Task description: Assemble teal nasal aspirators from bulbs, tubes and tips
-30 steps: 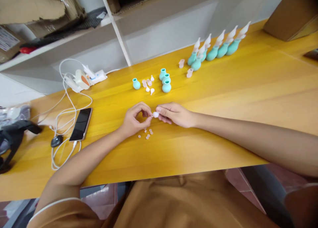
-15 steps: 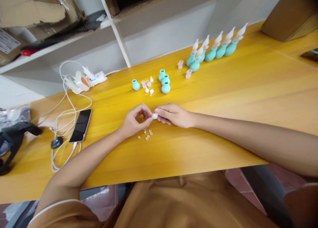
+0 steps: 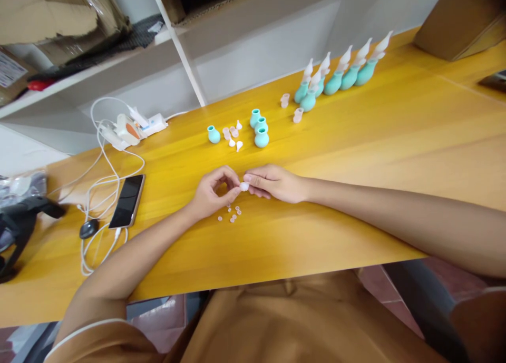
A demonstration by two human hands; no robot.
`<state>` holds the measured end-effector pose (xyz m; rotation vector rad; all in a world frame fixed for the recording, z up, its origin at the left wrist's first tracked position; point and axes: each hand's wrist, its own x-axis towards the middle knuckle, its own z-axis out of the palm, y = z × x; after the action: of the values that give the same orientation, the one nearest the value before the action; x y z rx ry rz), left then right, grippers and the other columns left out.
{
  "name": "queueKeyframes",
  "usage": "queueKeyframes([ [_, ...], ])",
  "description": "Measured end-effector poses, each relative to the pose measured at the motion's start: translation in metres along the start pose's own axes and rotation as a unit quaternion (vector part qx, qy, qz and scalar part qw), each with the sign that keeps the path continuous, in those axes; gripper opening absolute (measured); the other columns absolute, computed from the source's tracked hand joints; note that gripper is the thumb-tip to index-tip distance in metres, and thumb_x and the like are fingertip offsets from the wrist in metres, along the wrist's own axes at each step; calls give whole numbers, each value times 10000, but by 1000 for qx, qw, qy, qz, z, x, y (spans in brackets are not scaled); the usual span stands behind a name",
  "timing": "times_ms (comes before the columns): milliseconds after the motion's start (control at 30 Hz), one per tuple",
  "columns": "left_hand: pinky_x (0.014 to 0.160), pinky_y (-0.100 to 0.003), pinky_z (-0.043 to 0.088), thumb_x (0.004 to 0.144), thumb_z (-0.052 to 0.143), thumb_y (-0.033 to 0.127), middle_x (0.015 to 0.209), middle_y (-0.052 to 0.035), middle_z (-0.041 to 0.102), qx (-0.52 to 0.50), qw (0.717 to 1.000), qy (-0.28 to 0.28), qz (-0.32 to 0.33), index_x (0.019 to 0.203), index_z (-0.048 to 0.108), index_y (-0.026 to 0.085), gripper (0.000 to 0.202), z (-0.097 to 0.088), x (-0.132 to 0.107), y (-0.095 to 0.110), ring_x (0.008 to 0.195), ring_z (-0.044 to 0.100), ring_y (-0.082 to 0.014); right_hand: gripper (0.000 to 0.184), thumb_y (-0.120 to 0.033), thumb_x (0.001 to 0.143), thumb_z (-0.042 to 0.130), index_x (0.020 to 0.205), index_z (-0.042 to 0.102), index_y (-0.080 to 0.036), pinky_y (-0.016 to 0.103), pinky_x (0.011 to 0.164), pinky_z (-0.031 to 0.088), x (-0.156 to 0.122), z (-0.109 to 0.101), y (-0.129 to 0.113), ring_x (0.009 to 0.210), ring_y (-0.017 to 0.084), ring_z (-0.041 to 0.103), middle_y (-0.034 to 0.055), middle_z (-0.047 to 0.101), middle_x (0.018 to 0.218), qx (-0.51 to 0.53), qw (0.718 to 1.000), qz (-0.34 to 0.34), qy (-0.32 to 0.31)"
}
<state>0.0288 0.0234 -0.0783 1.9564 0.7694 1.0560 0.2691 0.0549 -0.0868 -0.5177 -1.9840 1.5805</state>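
Observation:
My left hand [image 3: 215,192] pinches a small white nozzle tip [image 3: 244,186] between thumb and forefinger. From the other side, my right hand [image 3: 274,183] has its thumb and fingers closed on the same piece, hiding part of it. Just below my left hand lie several tiny translucent rings [image 3: 233,218]. Beyond the hands are three teal rubber bulbs [image 3: 261,138] in a row, a single teal bulb [image 3: 214,135], clear connectors [image 3: 234,132] and loose white nozzle tips [image 3: 239,146].
At the back right stand several teal bulbs fitted with white nozzles [image 3: 334,82], with two clear connectors [image 3: 298,115] beside them. On the left are a phone [image 3: 127,201], tangled white cables [image 3: 116,176], a power strip [image 3: 156,125] and a black headset [image 3: 23,221]. A cardboard box [image 3: 460,23] sits back right.
The view has shifted slightly. Both hands stay together around the nozzle tip, which looks turned a little between the fingers.

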Motion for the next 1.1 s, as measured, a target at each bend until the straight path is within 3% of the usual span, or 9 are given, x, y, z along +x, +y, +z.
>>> queueKeyframes([
  [533,757,-275,571,1004,758,323,934,-34,686,4,1000,-2,12,996,669,203,150,0,-1,-1,812,652,-133,628,-738,1090,504,845,592,-167,232,537,418,1,1,-2,545,75,506,-26,580,698,0,1000,-2,-6],
  [800,763,-278,554,993,776,501,966,-48,688,-18,999,16,-36,1105,645,198,349,-4,-1,-4,834,651,-145,603,-718,1100,497,911,617,-158,241,564,431,2,1,-1,558,81,513,-26,581,718,-10,1000,-2,14],
  [933,714,-259,524,898,883,422,940,-25,686,14,998,7,-53,1102,635,208,386,0,0,-2,779,623,-129,541,-654,1119,501,913,602,-164,238,596,447,1,1,-3,573,79,524,-26,587,735,-43,999,-12,12],
  [1100,707,-257,520,924,800,262,920,-15,674,67,997,12,-25,998,659,201,171,3,1,5,764,610,-123,521,-640,1114,521,916,604,-166,240,607,453,1,1,-4,592,85,541,-27,585,743,-40,999,-12,1],
])
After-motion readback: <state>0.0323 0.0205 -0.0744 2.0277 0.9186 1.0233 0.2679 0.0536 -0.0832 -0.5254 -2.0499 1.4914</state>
